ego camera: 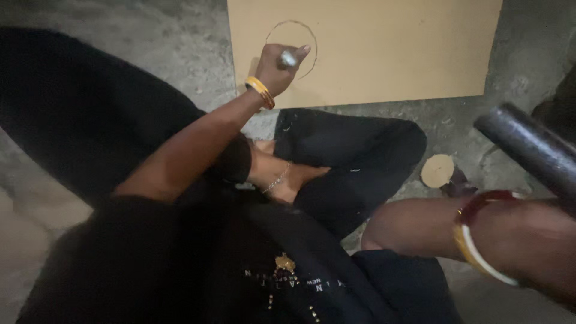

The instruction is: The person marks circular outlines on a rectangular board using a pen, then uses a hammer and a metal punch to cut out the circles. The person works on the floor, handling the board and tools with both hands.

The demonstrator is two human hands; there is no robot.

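I sit on a concrete floor in black clothes. My left hand (pixel 281 65), with yellow bangles on its wrist, rests on a tan board (pixel 396 48) and grips a small metal tool (pixel 287 59). The tool's tip stands inside a circle (pixel 292 25) drawn on the board's near left part. My right hand (pixel 540 243), blurred and cut by the right edge, wears red, yellow and white bangles. A dark metal bar (pixel 528 144) rises from it, slanting up to the left.
A small round tan disc (pixel 437 170) lies on the floor right of my knee, beside a dark scrap (pixel 459 183). My folded leg (pixel 360 156) and bare foot with an anklet (pixel 279 179) lie just below the board's near edge.
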